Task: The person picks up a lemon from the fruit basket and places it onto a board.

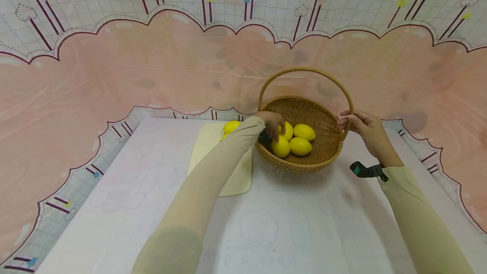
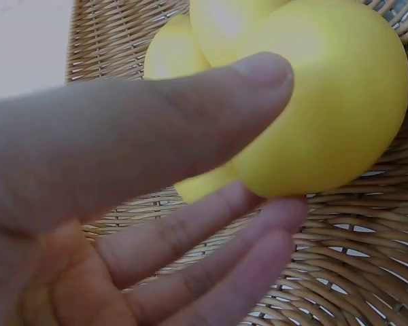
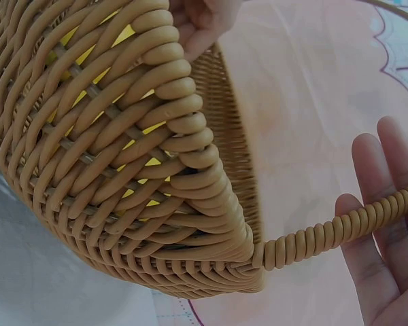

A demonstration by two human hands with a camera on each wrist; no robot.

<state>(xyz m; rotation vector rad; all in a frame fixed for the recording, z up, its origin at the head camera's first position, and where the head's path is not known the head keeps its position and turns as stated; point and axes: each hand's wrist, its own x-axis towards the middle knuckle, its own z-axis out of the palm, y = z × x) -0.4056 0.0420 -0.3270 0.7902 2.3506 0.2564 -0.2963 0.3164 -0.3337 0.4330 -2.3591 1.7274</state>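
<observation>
A woven wicker basket (image 1: 300, 165) with an arched handle (image 1: 304, 70) stands on the table and holds several yellow lemons. My left hand (image 1: 274, 132) reaches in over the near left rim. It holds one lemon (image 2: 340, 102) between the thumb on top and the fingers (image 2: 258, 238) beneath, just above the basket floor. My right hand (image 1: 345, 121) pinches the handle low on the basket's right side. In the right wrist view the coiled handle (image 3: 313, 241) lies across my straight fingers (image 3: 370, 170), and the basket wall (image 3: 122, 170) fills the left.
A cream cutting board (image 1: 237, 176) lies left of the basket, partly under my left forearm, with a lemon (image 1: 231, 127) at its far end. The table is covered with a pale printed cloth (image 1: 296, 223). A pink patterned backdrop rises behind.
</observation>
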